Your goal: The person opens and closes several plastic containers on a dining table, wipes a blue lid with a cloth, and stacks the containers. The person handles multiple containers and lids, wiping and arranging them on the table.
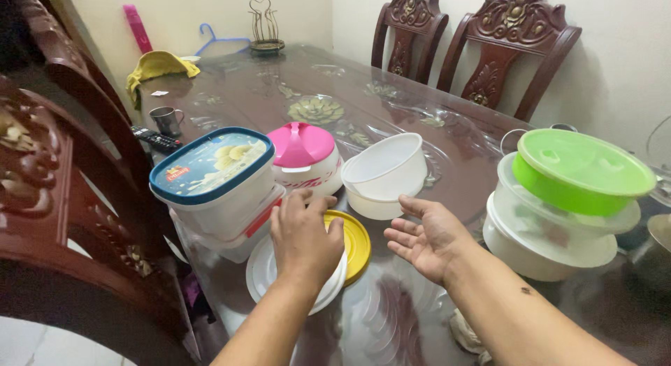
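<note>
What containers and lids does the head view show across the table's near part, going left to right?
Blue-lidded rectangular tub → left hand on white lid → yellow lid → white bowls → open right hand → stacked tubs under green lid.

glossy glass tabletop [279, 93], plastic lids [353, 244]
</note>
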